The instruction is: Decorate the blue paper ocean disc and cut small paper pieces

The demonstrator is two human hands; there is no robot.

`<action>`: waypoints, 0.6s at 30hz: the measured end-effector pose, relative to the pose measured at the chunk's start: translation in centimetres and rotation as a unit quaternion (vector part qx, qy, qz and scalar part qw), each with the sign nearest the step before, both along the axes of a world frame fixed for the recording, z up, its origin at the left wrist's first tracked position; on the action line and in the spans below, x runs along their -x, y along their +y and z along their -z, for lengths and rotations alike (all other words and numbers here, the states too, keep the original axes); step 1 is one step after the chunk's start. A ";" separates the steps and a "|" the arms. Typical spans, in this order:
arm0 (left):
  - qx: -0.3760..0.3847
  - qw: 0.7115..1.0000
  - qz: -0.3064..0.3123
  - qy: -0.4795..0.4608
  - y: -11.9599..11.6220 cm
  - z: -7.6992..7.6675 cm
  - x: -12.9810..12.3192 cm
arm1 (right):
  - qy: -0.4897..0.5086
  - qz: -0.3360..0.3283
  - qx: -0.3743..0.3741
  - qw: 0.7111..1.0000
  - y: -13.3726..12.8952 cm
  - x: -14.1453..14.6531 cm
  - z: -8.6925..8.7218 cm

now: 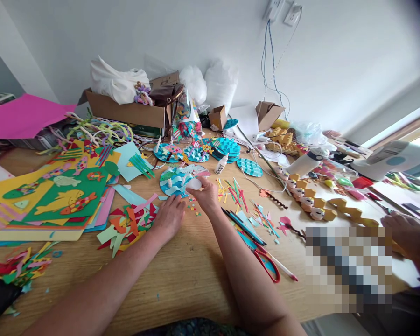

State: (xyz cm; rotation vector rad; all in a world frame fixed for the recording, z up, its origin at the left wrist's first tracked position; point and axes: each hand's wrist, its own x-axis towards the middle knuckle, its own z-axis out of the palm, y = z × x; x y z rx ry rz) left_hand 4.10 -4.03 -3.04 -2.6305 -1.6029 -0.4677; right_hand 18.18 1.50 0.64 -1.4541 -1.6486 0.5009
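At far left, a cardboard box (128,110) holds a crumpled white bag (116,80); nearer, the right hand (207,195) pinches a round white piece (193,184) at a wavy blue disc (171,184), the left hand (170,216) loosely flat beside it.

Hands: three, being the person's left hand (171,214) and right hand (207,192), plus one co-worker's hand (401,228) at right. One white round piece (193,184), one glue bottle (221,164), one pair of red-handled scissors (268,265), one magenta sheet (28,115) far left. Two twisted brown strips (276,200) and about five doll heads (317,213), right. Two wall sockets (292,15), far. Paper scraps (129,226): too overlapped to count.
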 end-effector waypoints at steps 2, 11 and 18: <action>0.001 1.000 -0.001 0.000 0.0 -0.1 0.0 | 0.002 -0.002 -0.002 1.000 -0.1 0.2 0.0; 0.008 1.000 -0.006 0.007 0.0 -0.3 -0.1 | -0.005 -0.016 -0.010 1.000 -0.5 0.4 -0.3; 0.009 1.000 -0.013 0.008 -0.1 -0.3 -0.1 | -0.019 -0.025 -0.013 0.999 -0.6 0.6 -0.6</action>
